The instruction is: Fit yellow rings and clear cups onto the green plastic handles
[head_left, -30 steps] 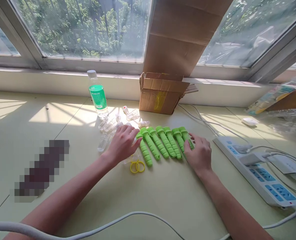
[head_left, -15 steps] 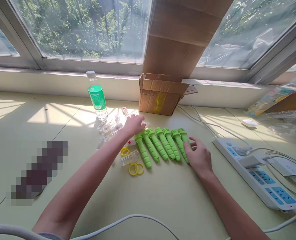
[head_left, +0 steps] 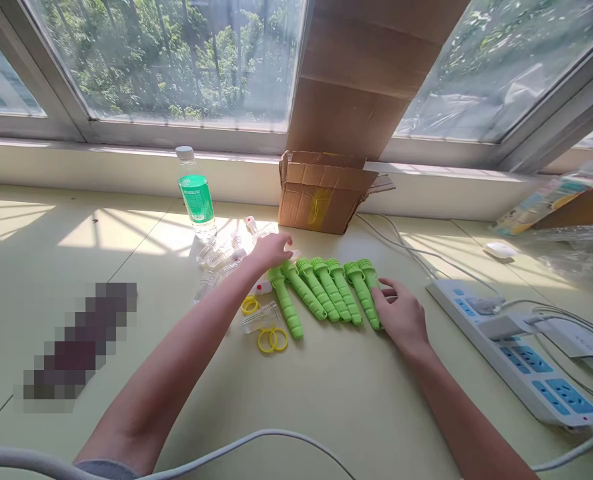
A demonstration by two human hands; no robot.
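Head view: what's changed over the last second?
Left hand moved forward and rightward, to the far ends of the leftmost green pieces, uncovering a yellow ring. The second green piece from the left swung its near end right. Right hand, bottle, cardboard box: about unchanged.

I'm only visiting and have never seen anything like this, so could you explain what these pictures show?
No machine here: these are a person's bare hands, seen by one camera worn on the head, looking forward and down. On the table lie seven green ribbed pieces in a row, with yellow rings and transparent plastic parts to their left. Farther back stand a bottle and a cardboard box; a power strip lies at right. The left hand is by the far ends of the leftmost green pieces; the right hand is at the rightmost. Whether either grips anything is hard to tell.
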